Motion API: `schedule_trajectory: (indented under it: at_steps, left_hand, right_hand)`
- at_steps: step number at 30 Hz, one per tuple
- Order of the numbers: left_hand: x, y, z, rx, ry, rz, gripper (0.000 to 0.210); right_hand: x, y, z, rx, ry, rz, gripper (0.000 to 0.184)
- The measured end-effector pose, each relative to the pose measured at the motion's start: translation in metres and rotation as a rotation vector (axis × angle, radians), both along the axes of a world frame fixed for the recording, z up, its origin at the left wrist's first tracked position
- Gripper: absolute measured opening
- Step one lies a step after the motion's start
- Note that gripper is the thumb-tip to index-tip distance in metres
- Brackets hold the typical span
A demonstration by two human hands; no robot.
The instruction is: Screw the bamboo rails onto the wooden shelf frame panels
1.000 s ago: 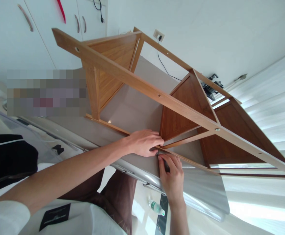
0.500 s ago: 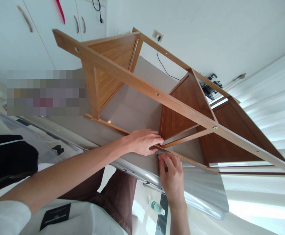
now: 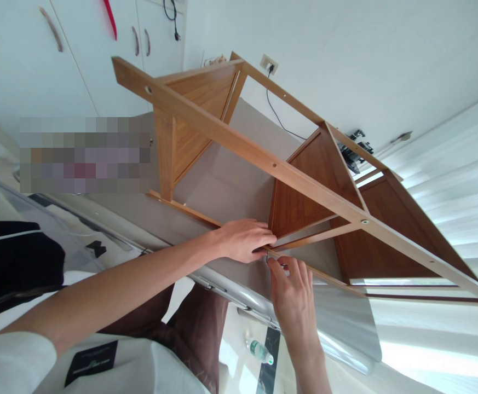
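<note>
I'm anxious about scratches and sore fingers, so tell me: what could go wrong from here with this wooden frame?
The right hand pinches a slim metal piece at the lower rail; it might slip and mark the wood.
The left hand is on that rail close by, so a slip could jab its fingers.
The wooden frame seems to reach past the tabletop at one end; a bump there might shift it.

Table [image 3: 239,189]: plain grey, its near edge [image 3: 341,350] shiny silver
Wooden frame [image 3: 239,143]: light honey-brown
Panel near the table's left end [image 3: 201,104]: honey-brown, faintly striped
Middle panel [image 3: 302,180]: deeper reddish brown
Panel toward the table's right end [image 3: 386,202]: dark reddish brown
Shirt [image 3: 140,364]: white, black patch [image 3: 93,362]
Trousers [image 3: 200,328]: dark brown
Curtain [image 3: 460,164]: white
Bottle [image 3: 260,351] below the table's near edge: clear, green label [image 3: 257,348]
</note>
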State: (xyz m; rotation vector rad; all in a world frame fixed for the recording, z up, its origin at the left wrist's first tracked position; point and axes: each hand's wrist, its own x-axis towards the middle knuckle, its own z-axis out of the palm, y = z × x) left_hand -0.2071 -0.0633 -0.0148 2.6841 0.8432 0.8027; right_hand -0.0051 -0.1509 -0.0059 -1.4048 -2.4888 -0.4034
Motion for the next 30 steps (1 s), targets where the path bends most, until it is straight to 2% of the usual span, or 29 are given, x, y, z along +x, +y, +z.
schedule_trajectory:
  at_steps: [4, 8, 16, 23, 30]
  left_hand:
    - [0.001, 0.001, -0.003, 0.003, -0.015, -0.007, 0.009]
    - [0.000, 0.001, -0.004, -0.005, -0.011, -0.002, 0.010]
    - [0.000, 0.000, -0.002, -0.025, 0.007, 0.011, 0.010]
    - [-0.001, -0.001, -0.001, -0.031, 0.026, 0.016, 0.008]
    - [-0.001, 0.000, -0.003, -0.045, 0.030, 0.016, 0.009]
  right_hand:
    - [0.000, 0.000, -0.002, 0.008, 0.044, -0.007, 0.021]
    - [0.004, 0.002, -0.013, -0.018, 0.215, -0.006, 0.012]
    - [0.004, 0.004, -0.027, -0.087, 0.496, -0.034, 0.010]
    - [0.004, 0.003, -0.030, -0.093, 0.539, -0.022, 0.010]
    - [0.004, -0.001, -0.030, -0.100, 0.479, -0.028, 0.011]
